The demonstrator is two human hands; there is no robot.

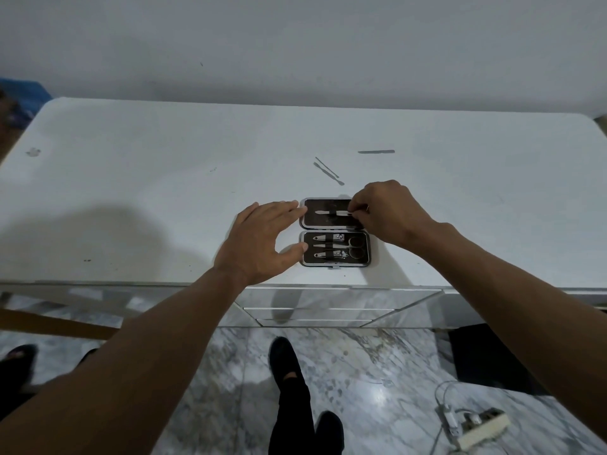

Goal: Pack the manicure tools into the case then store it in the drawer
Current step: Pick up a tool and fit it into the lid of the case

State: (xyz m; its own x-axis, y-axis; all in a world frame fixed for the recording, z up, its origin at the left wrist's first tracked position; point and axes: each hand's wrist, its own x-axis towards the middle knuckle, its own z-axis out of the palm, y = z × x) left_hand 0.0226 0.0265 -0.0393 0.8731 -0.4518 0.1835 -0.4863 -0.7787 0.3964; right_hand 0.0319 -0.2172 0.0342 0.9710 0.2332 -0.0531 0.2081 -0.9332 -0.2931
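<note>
A black manicure case [335,231] lies open on the white tabletop [164,192], near its front edge. Its near half holds two nail clippers and small scissors [345,247] under a strap. A slim metal tool [331,212] lies under the strap of the far half, and my right hand [387,211] pinches its right end. My left hand [262,238] rests spread against the case's left side, fingers touching both halves. Two thin metal tools [328,170] and a grey nail file [376,152] lie loose on the table behind the case.
Drawer fronts [328,310] sit shut below the table edge, straight under the case. A wall stands behind the table. On the marble floor lie a power strip with a cable [473,425] at the right and my dark shoes.
</note>
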